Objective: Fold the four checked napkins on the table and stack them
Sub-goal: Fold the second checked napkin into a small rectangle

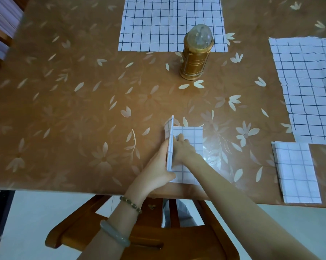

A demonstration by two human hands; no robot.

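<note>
Closest, at 6 o'clock of the view, a wooden chair [132, 239] pushed under the edge of the table [64, 109]. Above it, two bare forearms reaching forward, the left one with a bead bracelet [131, 203] and a pale bangle [114, 234].

Just past the edge, a little right of centre, the half-folded napkin [193, 136], lying as a narrow strip; by judgement the second of the four. Raised upright along its 9 o'clock side, one flap [170, 139], seen almost edge-on. Pressed against the outer face of that flap, the left hand [156, 166], thumb laid along the cloth, probably to carry the flap over toward 3 o'clock. Most of its fingers hidden behind the cloth, so impossible to tell whether pinching or only pushing. Laid flat on the lying part, right beside the fold line, the right hand [182, 149], fingers straight and holding nothing, apparently to pin the cloth and get a straight crease.

At 3 o'clock from this napkin, well apart and near the table edge, one folded napkin [297, 171], already done and likely the base for the stack. Beyond it, at 2 o'clock, an open napkin [308, 91] spread flat; hard to tell whether touching the folded one.

At 12 o'clock, a gold lantern [196, 55] standing upright on the table. Behind its top, the far napkin [167, 23], spread and not yet folded.
</note>
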